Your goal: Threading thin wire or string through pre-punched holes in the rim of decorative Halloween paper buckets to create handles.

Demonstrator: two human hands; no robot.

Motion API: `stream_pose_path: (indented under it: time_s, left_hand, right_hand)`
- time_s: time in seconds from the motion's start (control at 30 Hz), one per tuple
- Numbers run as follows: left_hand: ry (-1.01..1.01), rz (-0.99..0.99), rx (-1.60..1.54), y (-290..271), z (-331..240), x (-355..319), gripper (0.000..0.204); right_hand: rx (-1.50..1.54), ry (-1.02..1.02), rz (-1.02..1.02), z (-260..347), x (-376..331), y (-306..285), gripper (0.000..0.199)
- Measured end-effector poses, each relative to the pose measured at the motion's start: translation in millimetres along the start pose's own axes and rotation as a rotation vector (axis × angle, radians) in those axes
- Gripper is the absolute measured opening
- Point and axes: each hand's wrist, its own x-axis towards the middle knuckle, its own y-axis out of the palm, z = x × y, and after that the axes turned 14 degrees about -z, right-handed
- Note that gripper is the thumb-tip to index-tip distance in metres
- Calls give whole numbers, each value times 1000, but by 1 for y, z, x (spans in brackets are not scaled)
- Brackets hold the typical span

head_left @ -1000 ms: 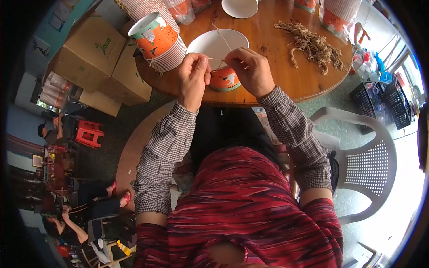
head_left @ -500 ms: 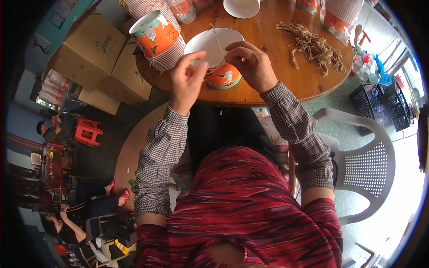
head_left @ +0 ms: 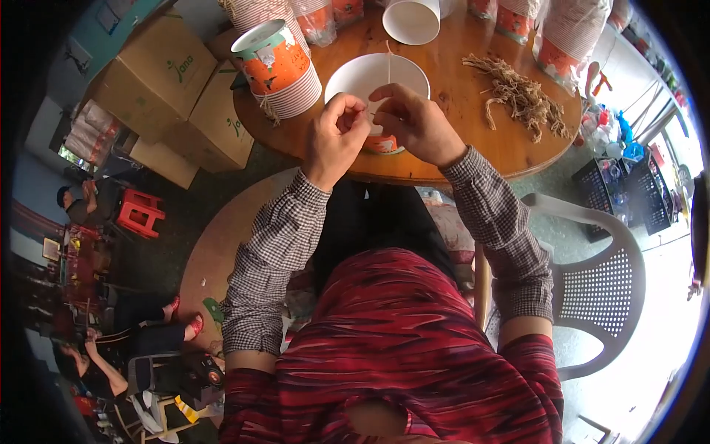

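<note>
A paper bucket (head_left: 343,78) with a white inside and an orange printed outside stands near the table's front edge. A thin string (head_left: 390,68) comes over its far rim and runs down across the opening towards my hands. My left hand (head_left: 334,144) is closed in a pinch at the near rim, seemingly on the string's end. Close beside it, almost touching, my right hand (head_left: 423,127) has its thumb and forefinger bent together on the string. My fingers hide most of the bucket's front and the exact grip points.
A tall stack of orange buckets (head_left: 279,70) stands left on the round wooden table (head_left: 455,96). Behind lies a white-lined bucket (head_left: 412,24); at right, a heap of twine (head_left: 526,98) and bagged bucket stacks (head_left: 566,41). A plastic chair (head_left: 600,292) and cartons (head_left: 159,81) flank the table.
My left hand has moved right and its fingers have closed into a pinch, meeting my right hand over the bucket's near rim. The view has shifted slightly.
</note>
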Motion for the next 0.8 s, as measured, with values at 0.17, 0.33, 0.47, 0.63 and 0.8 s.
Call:
stream_pose_path:
  time_s: [0.17,0.33,0.47,0.63,0.8]
  left_hand:
    - [23,9,-39,-2,5,2,7]
    - [20,-11,-5,9,10,7,11]
    - [-17,-5,70,14,-3,18,16]
    - [-37,-21,130,2,12,18,13]
    - [103,-10,253,-4,19,1,9]
  right_hand:
    - [-159,-98,-64,16,2,8,23]
    - [2,-21,-199,1,10,16,22]
    - [186,-2,-334,1,14,22,21]
    - [453,61,-453,6,23,12,15]
    - [640,107,-562,-2,36,-8,15]
